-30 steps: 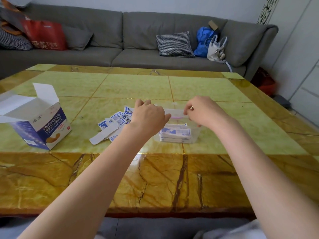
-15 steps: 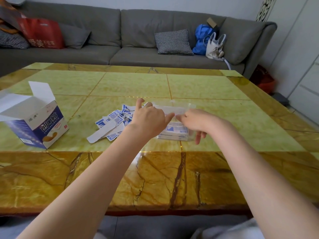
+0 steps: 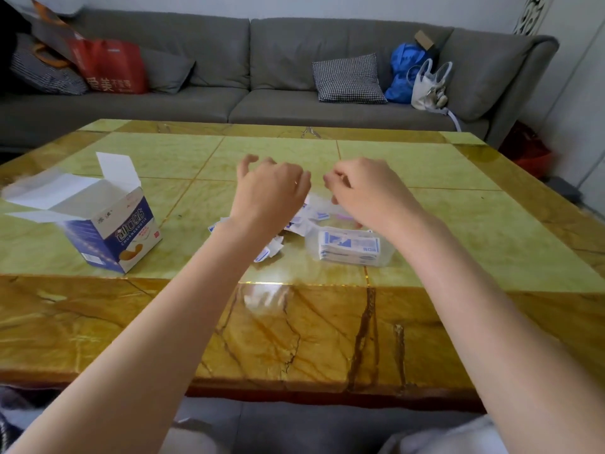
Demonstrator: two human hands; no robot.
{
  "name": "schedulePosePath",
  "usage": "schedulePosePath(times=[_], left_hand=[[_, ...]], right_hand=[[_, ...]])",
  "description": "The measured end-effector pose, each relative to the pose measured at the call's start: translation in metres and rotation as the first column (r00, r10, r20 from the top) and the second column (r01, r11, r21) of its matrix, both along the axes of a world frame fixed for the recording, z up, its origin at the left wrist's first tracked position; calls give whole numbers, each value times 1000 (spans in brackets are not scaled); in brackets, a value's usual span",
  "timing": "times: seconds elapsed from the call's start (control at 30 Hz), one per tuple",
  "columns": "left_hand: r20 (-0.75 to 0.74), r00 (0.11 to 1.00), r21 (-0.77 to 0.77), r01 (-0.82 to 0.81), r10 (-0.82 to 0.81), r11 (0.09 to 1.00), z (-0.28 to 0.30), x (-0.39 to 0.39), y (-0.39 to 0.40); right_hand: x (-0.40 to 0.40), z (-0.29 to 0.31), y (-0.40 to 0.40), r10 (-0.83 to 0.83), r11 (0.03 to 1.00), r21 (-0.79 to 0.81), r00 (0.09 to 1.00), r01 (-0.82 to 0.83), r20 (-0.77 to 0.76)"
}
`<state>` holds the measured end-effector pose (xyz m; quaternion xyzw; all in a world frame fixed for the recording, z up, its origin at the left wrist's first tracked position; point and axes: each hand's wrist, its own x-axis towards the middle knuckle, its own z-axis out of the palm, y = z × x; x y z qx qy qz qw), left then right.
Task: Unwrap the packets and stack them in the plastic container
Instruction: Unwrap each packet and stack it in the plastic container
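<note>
A clear plastic container [image 3: 386, 257] sits on the table with a stack of white-and-blue packets [image 3: 348, 247] inside it. Loose packets and torn wrappers [image 3: 273, 249] lie scattered just left of it, partly hidden by my left wrist. My left hand [image 3: 270, 196] hovers above that pile, back towards the camera, fingers curled and apart. Close beside it, my right hand [image 3: 366, 191] is raised over the container's far side with its fingertips pinched together. A pale, blurred bit of wrapper shows below the gap between the hands; what the fingers hold is hidden.
An open blue-and-white cardboard box [image 3: 108, 231] stands at the left of the green and amber stone table [image 3: 491, 231]. Behind the table runs a grey sofa [image 3: 262, 77] with cushions and bags.
Both hands have lifted off the table and drawn slightly apart. The white strip held between them half a second ago is out of sight. The camera has tilted and moved closer.
</note>
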<state>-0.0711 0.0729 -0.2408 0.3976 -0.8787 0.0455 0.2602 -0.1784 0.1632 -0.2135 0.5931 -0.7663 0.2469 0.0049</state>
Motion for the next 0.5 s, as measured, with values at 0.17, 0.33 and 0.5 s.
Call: schedulePosePath(times=[0.17, 0.33, 0.5], left_hand=[[153, 987, 379, -97, 41, 920, -37, 61, -29], [234, 972, 443, -123, 18, 888, -62, 94, -35], [225, 974, 394, -75, -17, 916, -59, 108, -34]], right_hand=[[43, -36, -25, 213, 963, 162, 977, -214, 26], [71, -74, -46, 332, 885, 347, 943, -312, 0], [84, -97, -58, 331, 906, 318, 935, -278, -127]])
